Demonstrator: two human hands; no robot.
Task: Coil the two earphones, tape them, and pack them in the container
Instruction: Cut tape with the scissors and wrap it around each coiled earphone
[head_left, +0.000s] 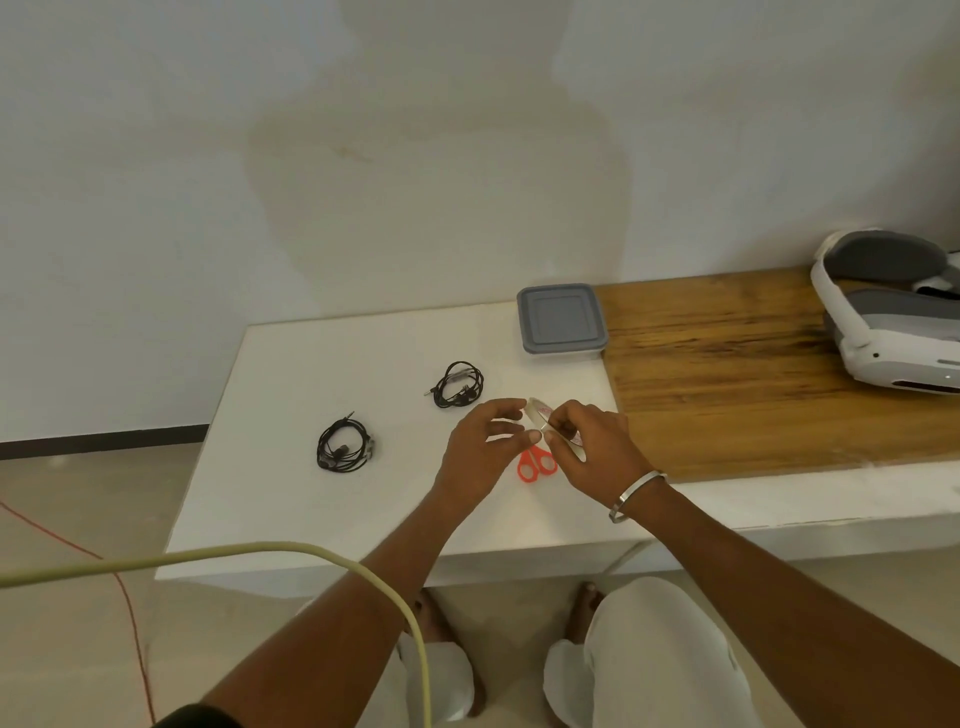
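Observation:
Two black earphones lie coiled on the white table (291, 499): one coil (344, 447) at the left, the other coil (458, 385) further back. My right hand (592, 441) grips a clear roll of tape (540, 414) just above the table. My left hand (485, 447) is at the roll's left edge, thumb and fingertips touching it. Red-handled scissors (537, 465) lie under my hands, their blades hidden. The grey-lidded container (561, 318) stands shut at the back of the table.
A white and grey headset (893, 317) rests on the wooden board (737, 374) at the right. A pale cable (260, 551) crosses the foreground over my left arm. A thin red wire (124, 587) runs on the floor at left. My feet show below the table's front edge.

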